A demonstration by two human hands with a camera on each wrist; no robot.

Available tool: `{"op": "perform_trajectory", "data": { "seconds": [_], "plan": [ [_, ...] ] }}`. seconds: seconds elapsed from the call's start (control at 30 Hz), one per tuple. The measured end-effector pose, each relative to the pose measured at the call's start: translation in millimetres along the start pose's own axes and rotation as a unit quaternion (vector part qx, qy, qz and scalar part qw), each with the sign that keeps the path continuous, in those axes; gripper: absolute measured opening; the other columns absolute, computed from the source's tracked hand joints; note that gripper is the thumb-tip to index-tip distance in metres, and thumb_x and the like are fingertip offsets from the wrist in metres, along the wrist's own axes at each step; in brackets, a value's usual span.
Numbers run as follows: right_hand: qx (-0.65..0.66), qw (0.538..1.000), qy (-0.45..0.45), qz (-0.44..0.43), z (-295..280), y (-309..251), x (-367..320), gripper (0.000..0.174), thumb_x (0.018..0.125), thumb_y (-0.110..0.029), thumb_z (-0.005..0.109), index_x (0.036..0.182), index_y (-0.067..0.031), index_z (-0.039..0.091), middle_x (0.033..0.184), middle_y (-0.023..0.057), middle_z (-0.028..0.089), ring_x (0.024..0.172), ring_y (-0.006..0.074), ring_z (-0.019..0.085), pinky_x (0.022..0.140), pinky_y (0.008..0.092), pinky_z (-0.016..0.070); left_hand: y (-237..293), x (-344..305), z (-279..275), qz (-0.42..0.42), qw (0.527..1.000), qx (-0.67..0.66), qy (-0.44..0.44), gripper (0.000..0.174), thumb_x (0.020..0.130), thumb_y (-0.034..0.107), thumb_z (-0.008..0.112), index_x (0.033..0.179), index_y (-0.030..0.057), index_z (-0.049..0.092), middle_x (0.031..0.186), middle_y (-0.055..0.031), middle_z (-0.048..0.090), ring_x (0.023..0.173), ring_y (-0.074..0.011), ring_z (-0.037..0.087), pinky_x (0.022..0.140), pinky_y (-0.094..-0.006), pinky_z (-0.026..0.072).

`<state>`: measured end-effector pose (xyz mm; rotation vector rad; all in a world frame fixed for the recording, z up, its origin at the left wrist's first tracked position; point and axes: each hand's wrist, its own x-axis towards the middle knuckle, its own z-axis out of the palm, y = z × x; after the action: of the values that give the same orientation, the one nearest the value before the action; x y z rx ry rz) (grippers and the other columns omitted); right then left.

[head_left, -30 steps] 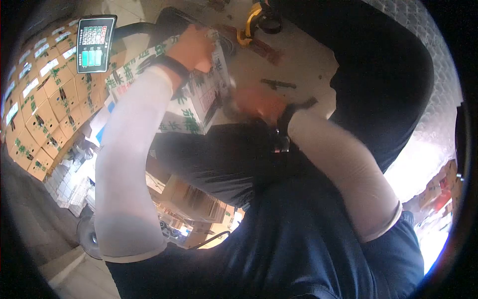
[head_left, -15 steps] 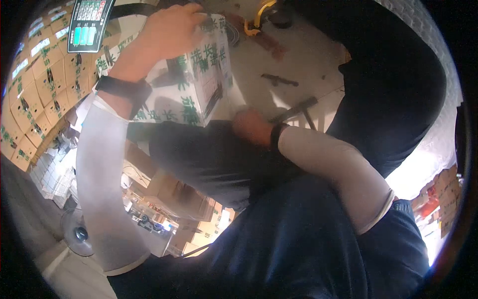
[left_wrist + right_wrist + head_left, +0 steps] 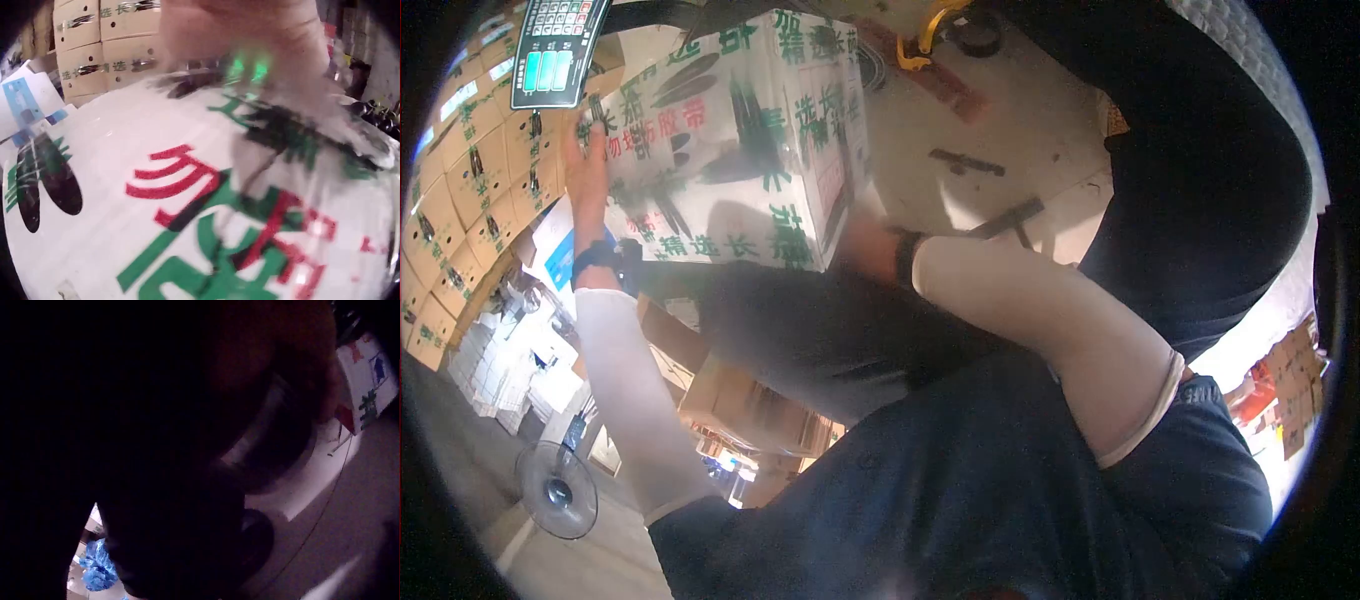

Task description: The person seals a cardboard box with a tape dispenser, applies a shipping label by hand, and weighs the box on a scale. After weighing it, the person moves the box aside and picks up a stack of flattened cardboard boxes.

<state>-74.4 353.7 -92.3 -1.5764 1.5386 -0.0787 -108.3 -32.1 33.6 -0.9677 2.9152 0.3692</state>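
A white box [image 3: 700, 150] with green and red words is sitting just past a dark trouser leg [image 3: 800, 330], its near right corner pointing toward the person's lap. The left hand [image 3: 586, 180] is pressing on the box's left edge, with its fingers lying fairly straight. The right hand [image 3: 868, 246] is resting low by the near right corner. The right wrist view is very dark, so I cannot tell if those fingers are curling round something or just lying loose.

Shiny film is covering the box, and that could be making it slippery. If the left hand is pushing too hard on its end, the fingers could be sliding off, and the box could be turning or tipping onto the leg. The right hand could be getting squashed if that corner is dropping. Some wrinkly film [image 3: 375, 145] is showing along one edge, and a finger catching on it could be tearing it. A keypad [image 3: 555, 60] is hanging near the far left corner, so a quick swing could be bumping it. On the floor [image 3: 1050, 165], a black bar [image 3: 967, 162] is lying off the box's right side, where a sliding box could be hitting it.
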Motion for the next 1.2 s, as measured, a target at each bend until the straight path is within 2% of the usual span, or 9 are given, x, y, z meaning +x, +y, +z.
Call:
{"op": "perform_trajectory", "data": {
  "seconds": [0.23,0.37,0.47,0.53,0.73,0.93,1.03,1.13,1.2],
  "plan": [
    [0.015,0.999,0.028,0.025,-22,12,-2,0.027,0.078,-0.015,0.064,0.102,-0.0033,0.068,0.104,0.0173,0.068,0.095,0.033,0.066,0.073,0.0516,0.0517,-18,-6,-13,-0.052,0.995,-0.069,-0.055,0.069,0.096,0.054,0.047,0.148,0.0109,0.035,0.149,-0.0178,0.039,0.136,-0.0317,0.039,0.111,-0.0385,0.0279],
    [0.022,0.992,0.1,0.07,-74,56,-26,0.029,0.078,-0.014,0.062,0.103,-0.0018,0.066,0.105,0.0202,0.067,0.099,0.034,0.065,0.081,0.0514,0.051,-79,-53,-4,-0.233,0.967,-0.102,-0.025,0.068,0.096,0.052,0.051,0.144,0.0068,0.037,0.14,-0.016,0.047,0.124,-0.0267,0.048,0.102,-0.0391,0.0393],
    [-0.024,0.979,0.191,0.072,-114,99,-29,0.03,0.077,-0.013,0.06,0.104,-0.0008,0.065,0.107,0.0224,0.065,0.103,0.0348,0.064,0.087,0.0512,0.0505,-39,-130,-4,-0.337,0.886,-0.316,-0.044,0.064,0.097,0.053,0.048,0.138,0.0041,0.044,0.13,-0.0132,0.054,0.118,-0.025,0.053,0.097,-0.0399,0.0436],
    [-0.121,0.931,0.345,-0.014,-126,146,-5,0.012,0.075,-0.012,0.065,0.078,-0.0016,0.069,0.08,0.016,0.07,0.076,0.0335,0.071,0.06,0.0451,0.0568,-62,-173,16,-0.362,0.842,-0.399,-0.039,0.057,0.1,0.049,0.044,0.135,0.0048,0.042,0.127,-0.0119,0.052,0.113,-0.0233,0.055,0.09,-0.0401,0.0472],
    [-0.026,0.951,0.308,-0.013,-171,158,12,0.016,0.07,-0.016,0.064,0.076,-0.0014,0.068,0.075,0.0193,0.067,0.073,0.0364,0.068,0.064,0.0466,0.0546,20,-204,22,-0.333,0.844,-0.418,0.034,0.056,0.098,0.052,0.046,0.112,-0.0016,0.048,0.072,-0.0153,0.063,0.059,-0.0254,0.063,0.055,-0.0337,0.0515],
    [-0.035,0.935,0.353,-0.007,-160,150,6,0.012,0.07,-0.012,0.067,0.079,-0.0041,0.071,0.08,0.0182,0.069,0.076,0.0339,0.07,0.067,0.0456,0.0573,24,-197,24,-0.346,0.852,-0.39,0.035,0.052,0.098,0.05,0.045,0.106,-0.0014,0.048,0.07,-0.0123,0.058,0.058,-0.0235,0.061,0.052,-0.0354,0.0505],
    [0.003,0.94,0.341,0.006,-160,148,5,0.012,0.069,-0.01,0.066,0.078,-0.0027,0.071,0.081,0.0204,0.069,0.079,0.0356,0.07,0.068,0.0469,0.057,8,-202,15,-0.413,0.793,-0.448,0.003,0.059,0.097,0.046,0.054,0.138,0.0051,0.042,0.131,-0.0146,0.053,0.11,-0.0307,0.058,0.093,-0.0425,0.0483],
    [0.027,0.939,0.339,-0.046,-167,152,-6,0.013,0.066,-0.006,0.064,0.074,0.0026,0.07,0.08,0.0248,0.066,0.077,0.04,0.067,0.067,0.0448,0.055,18,-197,-6,-0.451,0.773,-0.445,-0.039,0.064,0.097,0.048,0.053,0.142,0.0057,0.037,0.135,-0.0146,0.051,0.111,-0.0311,0.059,0.092,-0.041,0.0486],
    [0.07,0.949,0.304,-0.054,-181,154,-16,0.014,0.065,-0.006,0.064,0.075,0.0036,0.07,0.082,0.0255,0.066,0.078,0.0402,0.067,0.067,0.0454,0.0546,-1,-174,-27,-0.444,0.862,-0.152,-0.193,0.059,0.097,0.047,0.054,0.137,0.0043,0.045,0.13,-0.0145,0.056,0.111,-0.0293,0.061,0.09,-0.0391,0.0499]
  ]
}}
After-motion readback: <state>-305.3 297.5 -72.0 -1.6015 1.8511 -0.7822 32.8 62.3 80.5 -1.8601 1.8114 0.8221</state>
